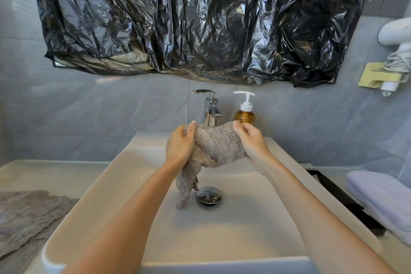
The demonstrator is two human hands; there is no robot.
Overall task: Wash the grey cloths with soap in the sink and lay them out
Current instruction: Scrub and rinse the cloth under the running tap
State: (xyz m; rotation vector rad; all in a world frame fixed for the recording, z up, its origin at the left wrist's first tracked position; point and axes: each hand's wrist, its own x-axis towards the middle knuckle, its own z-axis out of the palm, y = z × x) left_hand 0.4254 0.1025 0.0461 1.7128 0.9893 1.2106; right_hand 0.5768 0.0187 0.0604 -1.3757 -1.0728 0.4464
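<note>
A fluffy grey cloth (pixel 216 147) hangs bunched over the white sink (pixel 106 184), just in front of the chrome tap (pixel 210 109). My left hand (pixel 180 144) grips its left end, fingers curled round the fabric. My right hand (pixel 252 138) pinches its right end. A loose tail of the cloth droops down to the left of the chrome drain (pixel 209 194). An amber soap bottle (pixel 244 111) with a white pump stands right of the tap. More grey cloth (pixel 26 218) lies spread on the counter at the left.
Black plastic sheeting (pixel 200 20) covers the wall above the tap. Folded pale towels (pixel 382 198) lie on the counter at the right, beside a black bar (pixel 342 196). A white hair dryer (pixel 395 35) hangs on the right wall.
</note>
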